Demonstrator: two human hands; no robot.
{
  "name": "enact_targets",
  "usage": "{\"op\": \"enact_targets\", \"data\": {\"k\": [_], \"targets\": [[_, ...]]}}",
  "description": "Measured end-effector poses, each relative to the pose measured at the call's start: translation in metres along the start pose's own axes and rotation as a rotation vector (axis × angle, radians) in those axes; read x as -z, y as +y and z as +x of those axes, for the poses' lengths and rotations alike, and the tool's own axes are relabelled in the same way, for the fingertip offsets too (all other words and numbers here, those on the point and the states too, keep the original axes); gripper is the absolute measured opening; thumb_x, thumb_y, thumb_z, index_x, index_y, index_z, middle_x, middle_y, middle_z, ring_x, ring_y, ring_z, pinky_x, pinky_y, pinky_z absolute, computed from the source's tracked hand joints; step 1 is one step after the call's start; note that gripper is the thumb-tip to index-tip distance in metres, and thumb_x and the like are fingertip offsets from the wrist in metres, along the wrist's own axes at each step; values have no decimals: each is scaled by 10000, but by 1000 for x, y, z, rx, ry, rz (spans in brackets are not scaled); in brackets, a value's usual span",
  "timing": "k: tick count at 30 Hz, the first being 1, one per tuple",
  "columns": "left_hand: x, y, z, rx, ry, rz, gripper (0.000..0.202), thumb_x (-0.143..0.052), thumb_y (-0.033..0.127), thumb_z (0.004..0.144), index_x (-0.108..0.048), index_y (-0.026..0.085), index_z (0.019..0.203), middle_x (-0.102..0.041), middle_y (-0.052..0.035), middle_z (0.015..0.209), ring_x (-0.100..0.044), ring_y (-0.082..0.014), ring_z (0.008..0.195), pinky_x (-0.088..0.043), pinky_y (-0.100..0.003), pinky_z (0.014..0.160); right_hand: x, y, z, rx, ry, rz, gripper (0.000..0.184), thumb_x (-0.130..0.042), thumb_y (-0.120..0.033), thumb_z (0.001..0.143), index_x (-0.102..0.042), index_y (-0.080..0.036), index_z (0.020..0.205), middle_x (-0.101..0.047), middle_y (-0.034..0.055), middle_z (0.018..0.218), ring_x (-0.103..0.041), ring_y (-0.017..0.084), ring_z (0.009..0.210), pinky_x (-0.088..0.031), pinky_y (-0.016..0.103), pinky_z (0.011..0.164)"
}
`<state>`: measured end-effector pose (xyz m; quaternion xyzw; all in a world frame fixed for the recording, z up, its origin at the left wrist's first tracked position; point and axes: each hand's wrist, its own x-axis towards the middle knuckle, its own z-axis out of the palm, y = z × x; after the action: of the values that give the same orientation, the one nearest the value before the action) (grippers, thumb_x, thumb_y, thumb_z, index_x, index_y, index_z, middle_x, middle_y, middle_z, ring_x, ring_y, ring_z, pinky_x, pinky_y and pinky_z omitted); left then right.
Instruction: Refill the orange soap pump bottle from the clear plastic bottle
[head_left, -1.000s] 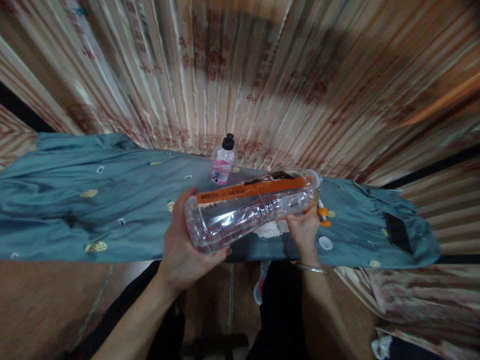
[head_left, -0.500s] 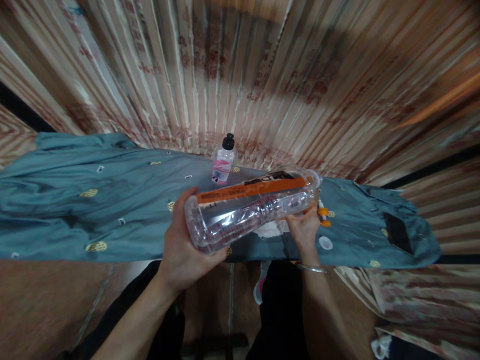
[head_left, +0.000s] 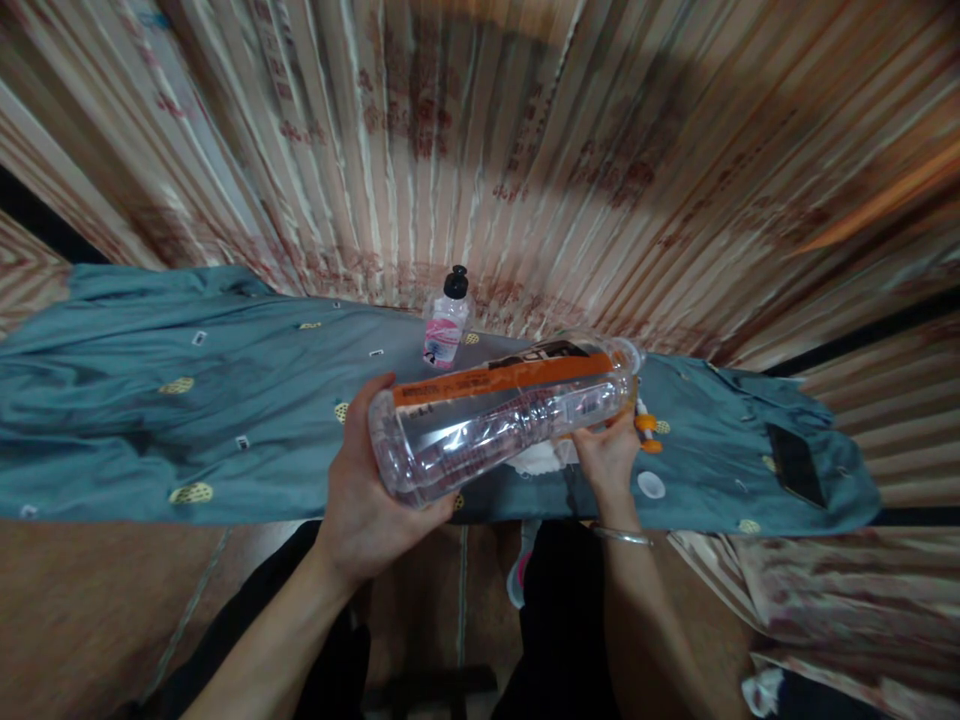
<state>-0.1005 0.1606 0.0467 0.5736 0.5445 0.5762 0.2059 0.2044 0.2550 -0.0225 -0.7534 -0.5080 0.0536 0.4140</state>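
Note:
A large clear plastic bottle [head_left: 502,415] with an orange label lies on its side in the air above the table edge. My left hand [head_left: 367,500] is wrapped round its base end. My right hand [head_left: 609,458] is under its neck end, fingers closed on a thin tool with orange parts [head_left: 645,430] that pokes out to the right. Something white [head_left: 536,458] shows beneath the bottle, partly hidden.
A blue-grey patterned cloth [head_left: 187,400] covers the table. A small bottle [head_left: 448,320] with a pink label and black cap stands at the back. A white cap [head_left: 651,486] and a dark phone [head_left: 793,465] lie on the right. Striped curtains hang behind.

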Motion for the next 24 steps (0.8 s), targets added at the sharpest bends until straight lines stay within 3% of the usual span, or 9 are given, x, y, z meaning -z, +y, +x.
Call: {"op": "enact_targets", "data": {"k": [5, 13, 20, 24], "targets": [[-1, -2, -2, 7, 0, 10, 972, -899, 300, 620, -534, 346, 1520, -819, -68, 1285, -860, -372, 1090, -743, -562, 950, 2, -3, 1, -28, -13, -2, 592, -758, -567, 672, -598, -212, 1118, -789, 162, 975, -778, 404, 923, -660, 590, 878], [-2, -3, -1, 27, 9, 0, 1010, -922, 283, 578, -535, 345, 1510, -826, -60, 1270, -859, -368, 1081, -741, -543, 949, 3, -4, 1, -27, -17, -26, 625, -754, -580, 663, -596, -212, 1142, -790, 156, 989, -779, 393, 928, -650, 535, 869], [-3, -4, 0, -10, 12, -22, 959, -920, 321, 641, -537, 336, 1519, -821, -64, 1270, -861, -356, 1079, -740, -543, 951, 0, -1, 1, -1, 14, -39, 574, -759, -580, 668, -603, -227, 1093, -798, 142, 930, -758, 368, 860, -639, 509, 803], [-4, -5, 1, -52, 21, -1, 974, -922, 335, 624, -539, 305, 1519, -839, -53, 1206, -869, -329, 991, -747, -489, 854, -1, 0, 1, -8, 12, -15, 601, -765, -574, 680, -616, -204, 1129, -802, 163, 975, -768, 387, 914, -637, 525, 843]]}}
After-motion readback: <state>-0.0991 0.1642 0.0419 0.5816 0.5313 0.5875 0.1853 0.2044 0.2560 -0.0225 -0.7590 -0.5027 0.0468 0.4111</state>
